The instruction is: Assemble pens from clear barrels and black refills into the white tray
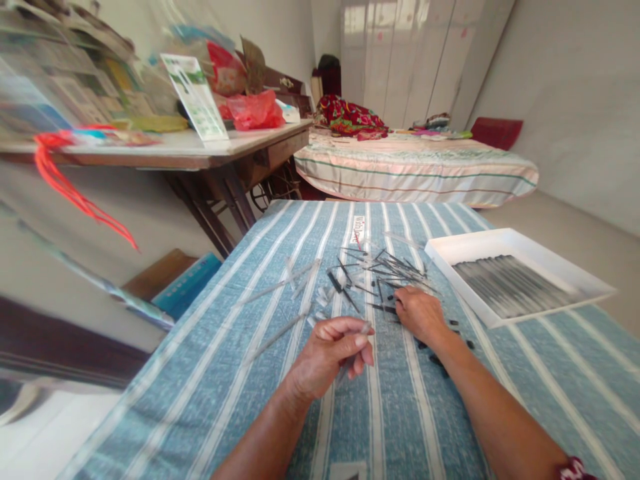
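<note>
My left hand [334, 352] is closed around a clear pen barrel [343, 372], whose tip shows between thumb and forefinger above the table. My right hand [421, 315] reaches down at the near edge of a pile of thin black pen refills [400, 265]. Its fingers are bunched together by a dark stick [382, 307], and what they pinch is hidden. Left of the pile are small whitish pieces [324, 295] and long clear barrels [280, 333]. Small black plugs [438, 361] lie partly under my right forearm.
A white shallow box [470, 293] with a row of clear, black-tipped pens stands at the right on the blue striped cloth [210, 353]. A side table [200, 150] with red bags stands at the left. Behind is a bed [415, 167].
</note>
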Tool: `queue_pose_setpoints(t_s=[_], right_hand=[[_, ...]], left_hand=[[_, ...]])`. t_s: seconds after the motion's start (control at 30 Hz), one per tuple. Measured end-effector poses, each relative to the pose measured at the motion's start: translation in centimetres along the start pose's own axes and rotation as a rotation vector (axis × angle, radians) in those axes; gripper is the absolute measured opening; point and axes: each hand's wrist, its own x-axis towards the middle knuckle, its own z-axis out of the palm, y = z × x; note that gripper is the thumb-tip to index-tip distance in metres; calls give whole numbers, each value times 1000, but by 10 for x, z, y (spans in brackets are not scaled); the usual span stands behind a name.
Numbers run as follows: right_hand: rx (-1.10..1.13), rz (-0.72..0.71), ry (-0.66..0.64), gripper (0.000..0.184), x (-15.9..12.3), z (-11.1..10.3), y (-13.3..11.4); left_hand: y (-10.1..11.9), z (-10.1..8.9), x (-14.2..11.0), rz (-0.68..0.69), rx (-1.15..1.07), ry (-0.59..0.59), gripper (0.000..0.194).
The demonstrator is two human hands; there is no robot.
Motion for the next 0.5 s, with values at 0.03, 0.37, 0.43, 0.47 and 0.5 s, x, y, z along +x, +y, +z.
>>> queue_pose_setpoints(t_s=[0.03, 0.37, 0.43, 0.47, 0.5], right_hand=[[35, -5, 28, 16, -1, 0, 1], [1450, 30, 32, 11, -15, -15, -15], [1686, -1, -46, 13, -17, -17, -20], [1772, -16, -71, 15, -18, -17, -21], [1838, -29, -92, 16, -19, -17, -23]], left_hand=[[-1, 0, 1, -7, 10, 0, 22], [-3, -2, 4, -47, 82, 40, 20], [-3, -2, 5, -54, 93, 37, 19], [-3, -2, 5, -58, 97, 38, 19], [-4, -2, 5, -63, 102, 40, 19]])
